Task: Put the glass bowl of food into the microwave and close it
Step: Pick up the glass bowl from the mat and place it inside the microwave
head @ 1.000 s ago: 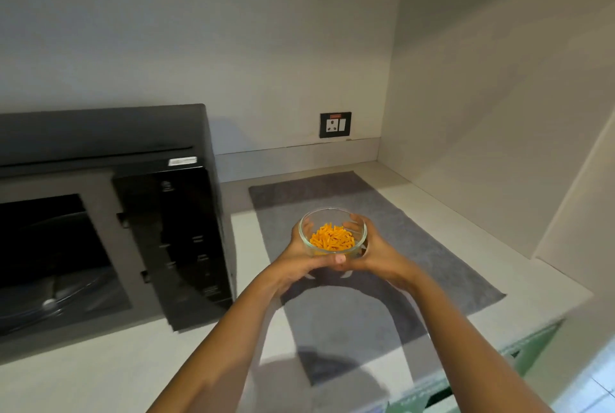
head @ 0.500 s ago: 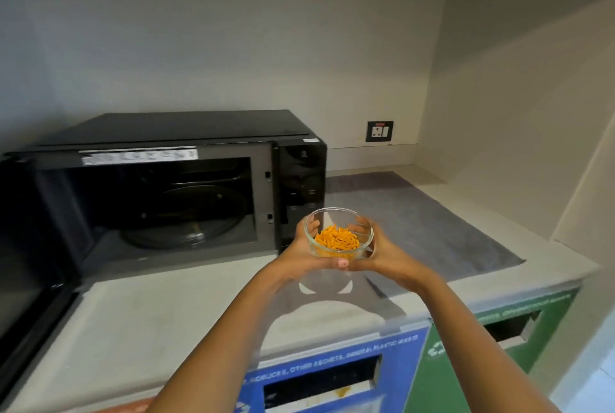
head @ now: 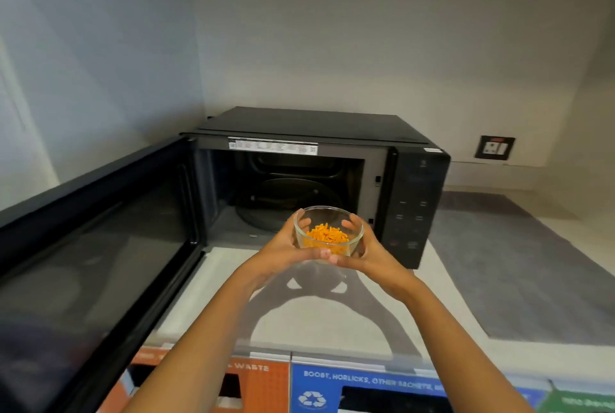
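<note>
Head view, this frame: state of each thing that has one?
Microwave door: swung wide open to the left.
Microwave: cavity empty, turntable bare.
Glass bowl: upright, holding orange food, held in front of the opening.
Left hand: gripping the bowl.
Right hand: gripping the bowl.

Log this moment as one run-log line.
phase: carrying to microwave | glass bowl: held in both hands, left hand, right hand, outside cavity | door: open | turntable: empty
</note>
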Tool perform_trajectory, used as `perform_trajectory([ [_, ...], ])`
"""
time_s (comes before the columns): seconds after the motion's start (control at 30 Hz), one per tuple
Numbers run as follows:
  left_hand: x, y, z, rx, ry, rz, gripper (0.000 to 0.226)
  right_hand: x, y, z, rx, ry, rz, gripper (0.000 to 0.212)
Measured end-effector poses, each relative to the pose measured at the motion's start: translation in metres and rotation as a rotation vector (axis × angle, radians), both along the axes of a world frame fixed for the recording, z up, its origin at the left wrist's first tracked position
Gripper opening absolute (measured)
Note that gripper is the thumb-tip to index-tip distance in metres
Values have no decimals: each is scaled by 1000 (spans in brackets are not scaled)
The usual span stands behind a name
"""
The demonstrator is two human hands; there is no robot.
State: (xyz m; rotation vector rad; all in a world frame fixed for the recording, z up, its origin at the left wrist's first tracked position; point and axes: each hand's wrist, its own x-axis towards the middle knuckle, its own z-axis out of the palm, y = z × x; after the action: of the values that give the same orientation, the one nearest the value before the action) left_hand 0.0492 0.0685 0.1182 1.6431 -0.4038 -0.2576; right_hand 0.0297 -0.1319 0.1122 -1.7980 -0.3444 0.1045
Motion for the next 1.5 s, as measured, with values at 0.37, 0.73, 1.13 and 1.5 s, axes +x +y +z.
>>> perform_trajectory([
  [0.37, 65, 41, -3, -114, 21, 115, 75, 94, 35, -8, 106, 55, 89, 107],
  [0.73, 131, 36, 7, -438, 195, 204, 31, 167, 45, -2, 144, 46, 35, 100],
  [1.13, 208, 38, 25, -493, 323, 348, 34, 224, 58, 13, 30, 56, -54, 58],
  [1.5, 248, 44, -1, -424, 343, 379, 38, 252, 63, -3, 53, 55, -140, 58],
])
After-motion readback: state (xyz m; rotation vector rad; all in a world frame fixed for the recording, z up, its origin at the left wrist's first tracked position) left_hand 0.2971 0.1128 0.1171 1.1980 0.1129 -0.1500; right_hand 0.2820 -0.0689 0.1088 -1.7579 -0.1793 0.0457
